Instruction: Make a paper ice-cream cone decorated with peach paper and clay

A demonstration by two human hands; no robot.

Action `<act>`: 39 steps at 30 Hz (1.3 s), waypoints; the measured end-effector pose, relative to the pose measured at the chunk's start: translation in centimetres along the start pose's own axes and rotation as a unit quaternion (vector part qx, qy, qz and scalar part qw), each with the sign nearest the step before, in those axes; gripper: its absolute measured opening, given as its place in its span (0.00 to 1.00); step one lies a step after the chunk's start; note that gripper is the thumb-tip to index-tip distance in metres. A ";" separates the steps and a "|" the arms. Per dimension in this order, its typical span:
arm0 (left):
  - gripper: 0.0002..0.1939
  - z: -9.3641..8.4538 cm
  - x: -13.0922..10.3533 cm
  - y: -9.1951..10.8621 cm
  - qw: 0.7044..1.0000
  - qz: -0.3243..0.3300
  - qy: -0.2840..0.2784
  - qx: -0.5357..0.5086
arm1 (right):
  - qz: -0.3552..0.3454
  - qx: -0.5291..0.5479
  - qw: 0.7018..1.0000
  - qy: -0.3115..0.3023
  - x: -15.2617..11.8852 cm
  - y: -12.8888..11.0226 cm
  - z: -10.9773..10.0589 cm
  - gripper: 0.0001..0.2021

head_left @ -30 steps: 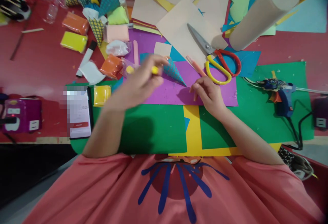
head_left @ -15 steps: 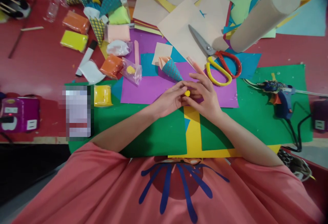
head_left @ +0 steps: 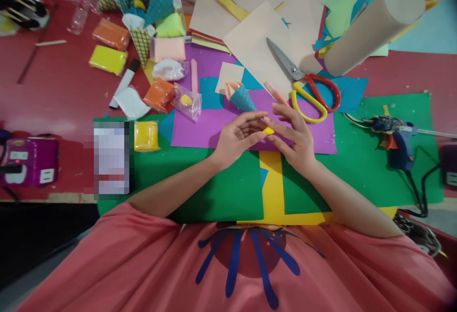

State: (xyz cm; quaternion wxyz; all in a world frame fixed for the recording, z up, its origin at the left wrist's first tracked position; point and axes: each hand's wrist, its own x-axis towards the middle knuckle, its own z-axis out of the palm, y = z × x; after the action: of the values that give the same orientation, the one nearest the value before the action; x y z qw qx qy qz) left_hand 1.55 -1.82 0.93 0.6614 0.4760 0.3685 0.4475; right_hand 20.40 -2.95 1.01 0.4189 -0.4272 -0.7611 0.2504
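A small lump of yellow clay (head_left: 268,131) is pinched between the fingertips of both hands, over the purple sheet (head_left: 200,129). My left hand (head_left: 238,137) comes from the left, its thumb tip against the clay and its other fingers curved. From the other side, my right hand (head_left: 296,141) grips the clay with thumb and forefinger, the remaining fingers loosely bent. Just beyond the fingertips lies a paper cone (head_left: 243,99), blue with a grid pattern and peach inside. Yellow-and-red-handled scissors (head_left: 294,72) lie open past my right hand.
Clay packets, among them a yellow one (head_left: 146,136) and an orange one (head_left: 160,95), lie to the left near a marker (head_left: 124,83). A glue gun (head_left: 400,141) with its cord rests at right. A tall beige cylinder (head_left: 371,31) and decorated cones (head_left: 162,0) stand farther back.
The yellow clay has gone from a rounded lump to a more pointed shape between the fingertips. My hands have spread slightly and their fingers have shifted. The whole view has moved a little.
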 end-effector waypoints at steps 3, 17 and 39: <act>0.20 0.1 0.2 0.0 1.000 0.012 0.016 -0.003 | 0.002 0.022 0.999 0.023 0.1 -0.1 0.2 0.16; 0.16 0.2 0.1 0.1 0.998 0.044 0.019 0.048 | 0.316 0.371 0.873 -0.031 1.3 -1.8 0.3 0.22; 0.13 -0.6 -0.7 -0.2 0.949 0.210 -0.033 0.235 | 0.370 0.487 0.779 -0.137 1.2 -1.5 0.3 0.22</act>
State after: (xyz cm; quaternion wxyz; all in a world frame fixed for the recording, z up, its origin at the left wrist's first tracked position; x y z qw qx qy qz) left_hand 0.83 -2.37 0.67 0.4337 0.6987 0.3331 0.4613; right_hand 19.16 -2.66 2.50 0.3370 -0.3761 -0.3699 0.7799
